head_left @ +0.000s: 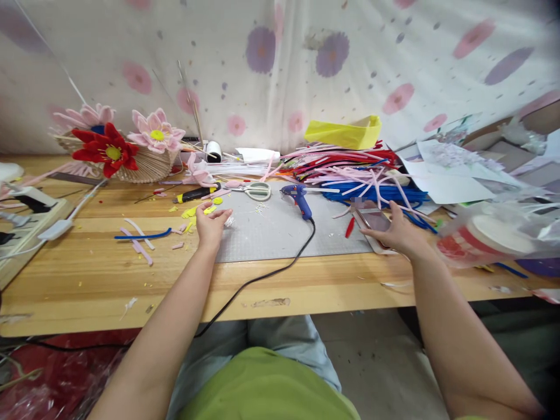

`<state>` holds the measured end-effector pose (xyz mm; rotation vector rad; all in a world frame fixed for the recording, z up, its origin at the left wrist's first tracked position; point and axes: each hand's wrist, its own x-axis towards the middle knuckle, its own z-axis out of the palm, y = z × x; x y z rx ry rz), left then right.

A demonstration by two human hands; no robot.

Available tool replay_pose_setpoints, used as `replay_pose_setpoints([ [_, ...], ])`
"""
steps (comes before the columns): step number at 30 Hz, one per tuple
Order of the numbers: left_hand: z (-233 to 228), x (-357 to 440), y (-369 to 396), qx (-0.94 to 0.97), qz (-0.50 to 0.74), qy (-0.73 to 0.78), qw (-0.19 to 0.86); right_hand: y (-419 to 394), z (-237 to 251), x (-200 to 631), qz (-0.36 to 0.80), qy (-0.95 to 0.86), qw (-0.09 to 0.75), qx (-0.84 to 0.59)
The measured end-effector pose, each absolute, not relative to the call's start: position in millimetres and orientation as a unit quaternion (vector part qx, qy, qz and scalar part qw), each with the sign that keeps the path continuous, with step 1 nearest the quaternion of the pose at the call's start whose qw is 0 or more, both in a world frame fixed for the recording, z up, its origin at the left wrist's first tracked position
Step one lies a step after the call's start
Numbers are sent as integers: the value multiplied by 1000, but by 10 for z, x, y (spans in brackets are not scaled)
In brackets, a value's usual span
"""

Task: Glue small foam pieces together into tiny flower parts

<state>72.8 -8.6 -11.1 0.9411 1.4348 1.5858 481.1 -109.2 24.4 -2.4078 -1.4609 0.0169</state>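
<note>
Here, basket (144, 166) holds red flower (106, 150).

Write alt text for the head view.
A person's left hand rests at the edge of a grey cutting mat on a wooden table, while the right hand touches a smartphone. A blue glue gun lies between them, before a pile of coloured pipe cleaners.

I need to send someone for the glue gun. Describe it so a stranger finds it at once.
Start at the grey cutting mat on the wooden table. Near its far edge lies the glue gun, between the two hands. It alone is blue with a black cord; the scissors beside it are white.
</note>
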Motion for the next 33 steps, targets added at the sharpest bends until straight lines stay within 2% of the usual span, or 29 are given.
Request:
replay_pose_setpoints([
  [5,-130,721,-75,377,626,563,387,-1208,316,4828,14,-510,253,-822],
  [16,-103,725,-90,379,634,565,367,-1057,303,4818,37,-590,173,-788],
  [21,-94,724,-90,391,634,557,367,-1149,285,4842,16,-580,224,-783],
  [28,-135,708,-70,410,636,521,394,-1293,339,4977,40,-554,193,-809],
  [33,-143,697,-52,394,647,553,346,-1322,319,4974,36,-572,194,-796],
])
